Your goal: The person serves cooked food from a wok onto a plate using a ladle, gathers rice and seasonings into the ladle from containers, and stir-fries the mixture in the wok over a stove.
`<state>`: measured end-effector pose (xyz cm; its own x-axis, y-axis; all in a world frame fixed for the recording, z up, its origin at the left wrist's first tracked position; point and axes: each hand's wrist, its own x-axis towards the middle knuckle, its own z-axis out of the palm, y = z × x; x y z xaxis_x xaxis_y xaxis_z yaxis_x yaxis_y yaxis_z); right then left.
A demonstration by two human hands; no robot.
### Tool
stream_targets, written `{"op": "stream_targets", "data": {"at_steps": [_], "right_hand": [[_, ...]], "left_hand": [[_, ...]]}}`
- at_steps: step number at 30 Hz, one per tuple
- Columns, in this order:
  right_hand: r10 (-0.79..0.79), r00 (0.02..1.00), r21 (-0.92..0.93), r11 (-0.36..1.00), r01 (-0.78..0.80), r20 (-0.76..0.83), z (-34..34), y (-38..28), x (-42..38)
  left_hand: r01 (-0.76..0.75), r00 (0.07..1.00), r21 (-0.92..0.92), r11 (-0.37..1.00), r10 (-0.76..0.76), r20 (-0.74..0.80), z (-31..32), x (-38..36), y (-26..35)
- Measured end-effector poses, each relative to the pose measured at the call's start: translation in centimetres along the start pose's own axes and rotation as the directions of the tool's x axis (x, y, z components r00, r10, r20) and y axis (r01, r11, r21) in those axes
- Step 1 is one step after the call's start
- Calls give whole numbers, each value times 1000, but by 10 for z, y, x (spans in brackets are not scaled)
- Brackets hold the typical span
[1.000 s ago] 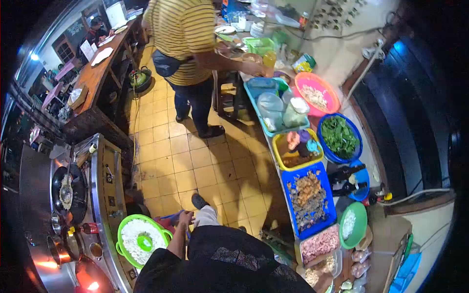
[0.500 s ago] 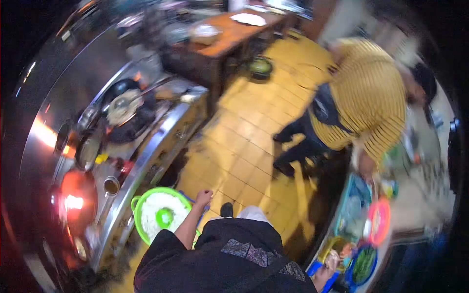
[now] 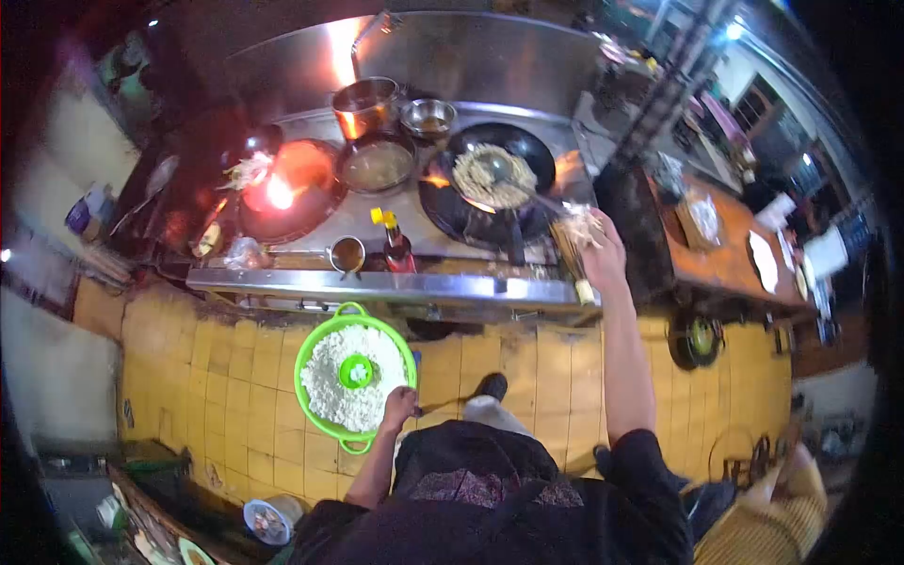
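Observation:
My right hand [image 3: 607, 256] is closed on a bunch of pale shredded food [image 3: 582, 229], held out by the right side of the stove. Just left of it, a ladle [image 3: 499, 169] rests in a black wok [image 3: 534, 151] with light brown food [image 3: 490, 185] in it; the ladle's handle reaches towards my hand. Flames show around this wok. My left hand [image 3: 401, 405] is curled closed by the right rim of a green basin [image 3: 301, 375] of white rice [image 3: 330, 395]. Whatever its fingers might hold is hidden. A small green bowl [image 3: 357, 371] sits in the rice.
Along the stove [image 3: 452, 285] are a sauce bottle [image 3: 398, 252], a metal cup [image 3: 347, 254], a pot [image 3: 365, 105], a metal bowl [image 3: 428, 118] and another wok [image 3: 311, 169] glowing red. A wooden table [image 3: 739, 259] stands right. A person in a striped top [image 3: 767, 527] is lower right.
My view has turned from the aisle to face the stove. My right hand has moved from the bowls at the lower right to beside the wok, carrying pale shreds. My left hand stays near the basin.

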<state>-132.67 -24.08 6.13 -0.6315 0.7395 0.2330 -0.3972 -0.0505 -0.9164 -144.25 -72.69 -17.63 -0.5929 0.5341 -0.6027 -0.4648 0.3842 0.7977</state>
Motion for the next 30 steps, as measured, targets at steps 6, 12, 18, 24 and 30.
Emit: {"op": "stream_targets", "data": {"at_steps": [6, 12, 18, 24, 30], "right_hand": [[142, 987, -996, 59, 68, 76, -42, 79, 167], [792, 609, -751, 427, -504, 42, -158, 138, 169], [598, 780, -838, 510, -193, 184, -97, 96, 146], [120, 991, -987, -137, 81, 65, -82, 138, 113], [431, 899, -996, 7, 87, 81, -17, -32, 103]], "left_hand": [[20, 910, -141, 990, -77, -407, 36, -23, 1], [1, 803, -427, 904, -255, -538, 79, -57, -14], [78, 906, -313, 947, -199, -374, 103, -7, 50], [-77, 997, 53, 996, 76, 31, 143, 117, 154], [-154, 950, 180, 971, 95, 298, 212, 190, 238]]}}
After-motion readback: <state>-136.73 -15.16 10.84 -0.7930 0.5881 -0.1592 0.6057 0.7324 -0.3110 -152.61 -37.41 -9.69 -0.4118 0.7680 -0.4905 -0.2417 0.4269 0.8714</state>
